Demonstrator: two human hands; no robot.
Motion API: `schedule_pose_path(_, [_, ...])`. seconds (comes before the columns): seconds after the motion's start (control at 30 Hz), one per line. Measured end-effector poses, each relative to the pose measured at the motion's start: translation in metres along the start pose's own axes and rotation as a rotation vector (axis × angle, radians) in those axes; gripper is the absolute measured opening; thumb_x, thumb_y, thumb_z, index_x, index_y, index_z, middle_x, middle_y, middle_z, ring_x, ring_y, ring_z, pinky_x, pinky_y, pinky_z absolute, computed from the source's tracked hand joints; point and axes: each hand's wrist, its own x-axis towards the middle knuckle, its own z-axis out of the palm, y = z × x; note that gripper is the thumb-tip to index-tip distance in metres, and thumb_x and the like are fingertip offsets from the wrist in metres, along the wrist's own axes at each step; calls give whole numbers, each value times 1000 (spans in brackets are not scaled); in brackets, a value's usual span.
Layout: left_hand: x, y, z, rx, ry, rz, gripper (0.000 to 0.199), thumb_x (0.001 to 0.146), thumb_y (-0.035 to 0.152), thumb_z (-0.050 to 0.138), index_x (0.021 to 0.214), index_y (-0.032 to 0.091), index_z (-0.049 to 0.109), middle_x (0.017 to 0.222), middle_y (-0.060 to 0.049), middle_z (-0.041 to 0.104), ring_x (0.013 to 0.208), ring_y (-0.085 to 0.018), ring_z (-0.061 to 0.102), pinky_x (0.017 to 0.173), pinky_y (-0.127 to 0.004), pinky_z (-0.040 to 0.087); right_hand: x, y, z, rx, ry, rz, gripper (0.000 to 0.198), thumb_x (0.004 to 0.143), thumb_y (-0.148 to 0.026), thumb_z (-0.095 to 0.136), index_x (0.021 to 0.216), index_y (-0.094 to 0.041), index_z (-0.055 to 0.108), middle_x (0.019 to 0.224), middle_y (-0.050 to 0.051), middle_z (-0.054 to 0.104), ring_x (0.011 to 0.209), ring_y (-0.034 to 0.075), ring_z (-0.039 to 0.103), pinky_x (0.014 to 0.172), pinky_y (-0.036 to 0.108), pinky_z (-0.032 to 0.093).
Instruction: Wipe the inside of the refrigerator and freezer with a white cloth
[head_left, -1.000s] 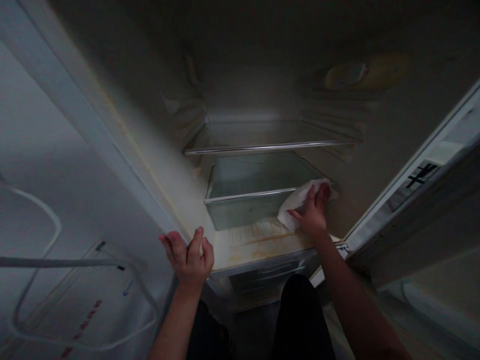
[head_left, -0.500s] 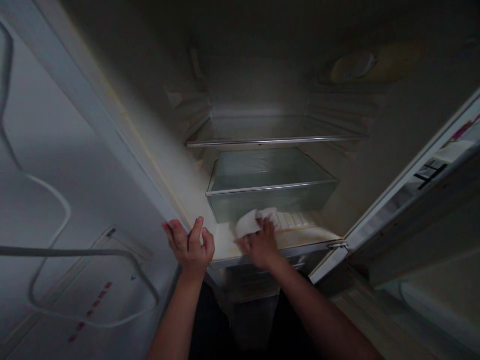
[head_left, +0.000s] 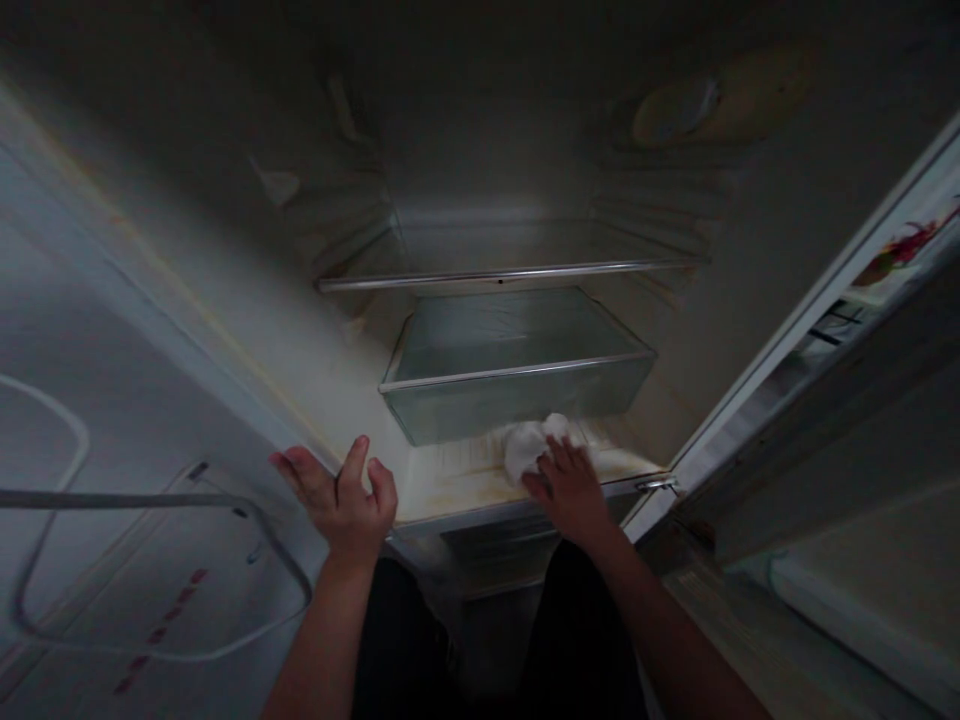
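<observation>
I look down into an open, dim fridge. My right hand (head_left: 571,492) presses a crumpled white cloth (head_left: 529,443) onto the stained fridge floor (head_left: 450,478), just in front of the clear drawer (head_left: 510,395). My left hand (head_left: 339,498) grips the front edge of the fridge's left wall (head_left: 247,350), fingers curled over it. A glass shelf (head_left: 510,270) runs across above the drawer.
The open fridge door (head_left: 847,400) stands at the right with a sticker near its top. A white cable (head_left: 150,560) loops over the surface at the left. My dark-trousered legs (head_left: 577,640) are below the fridge opening. A yellowish lamp housing (head_left: 712,105) sits on the right inner wall.
My right hand carried the cloth from the drawer's right corner leftward along the fridge floor, then back a little to the right. My left hand stayed on the wall edge.
</observation>
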Motion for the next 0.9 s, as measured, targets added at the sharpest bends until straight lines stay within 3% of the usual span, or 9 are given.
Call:
schedule_pose_path(0.1, [2, 3, -1, -33, 5, -1, 66, 81, 8, 65, 145, 20, 52, 171, -9, 0, 157, -40, 0, 124, -72, 13, -18, 59, -14, -181, 127, 151, 40, 103, -46, 45, 108, -14, 69, 140, 20, 56, 129, 37, 49, 107, 53, 38])
schedule_pose_path(0.2, [8, 8, -4, -21, -3, 14, 69, 82, 6, 63, 148, 19, 49, 171, -9, -2, 157, -40, -2, 125, -71, 13, -28, 79, -17, -266, 191, 264, 39, 103, -44, 43, 99, -14, 68, 119, 20, 61, 107, 32, 55, 94, 48, 43])
schedule_pose_path(0.4, [12, 14, -8, -26, 1, 29, 71, 86, 7, 62, 154, 19, 44, 171, -9, -1, 156, -40, 1, 125, -69, 15, -34, 69, -3, -236, 291, 254, 36, 101, -40, 47, 111, -12, 67, 127, 20, 53, 122, 34, 44, 109, 55, 35])
schedule_pose_path(0.53, [8, 12, -6, -63, 1, 4, 69, 88, 11, 62, 154, 22, 44, 171, -8, 0, 156, -40, 1, 126, -68, 11, -45, 83, 4, -163, 333, 127, 28, 99, -35, 48, 100, -13, 64, 133, 21, 51, 129, 35, 41, 115, 60, 30])
schedule_pose_path(0.67, [1, 5, -3, -60, -16, 3, 67, 88, 13, 62, 153, 22, 46, 171, -8, -2, 156, -40, 0, 126, -68, 12, -65, 89, 15, -19, 422, 45, 22, 96, -25, 47, 110, -13, 58, 137, 21, 50, 138, 35, 38, 116, 65, 29])
schedule_pose_path(0.77, [-4, 0, 0, -52, -25, 6, 65, 88, 16, 63, 151, 21, 48, 171, -10, -3, 156, -40, 0, 125, -68, 13, -83, 80, 26, 143, 451, 16, 32, 95, -18, 42, 124, -14, 54, 149, 21, 43, 150, 33, 28, 119, 64, 30])
schedule_pose_path(0.9, [-7, -5, 5, -132, -46, -89, 56, 89, 22, 63, 144, 19, 56, 172, -10, 0, 156, -41, -3, 124, -71, 9, -102, 65, 32, 370, 344, 29, 55, 97, -22, 37, 152, -20, 38, 161, 15, 34, 157, 29, 18, 122, 61, 30])
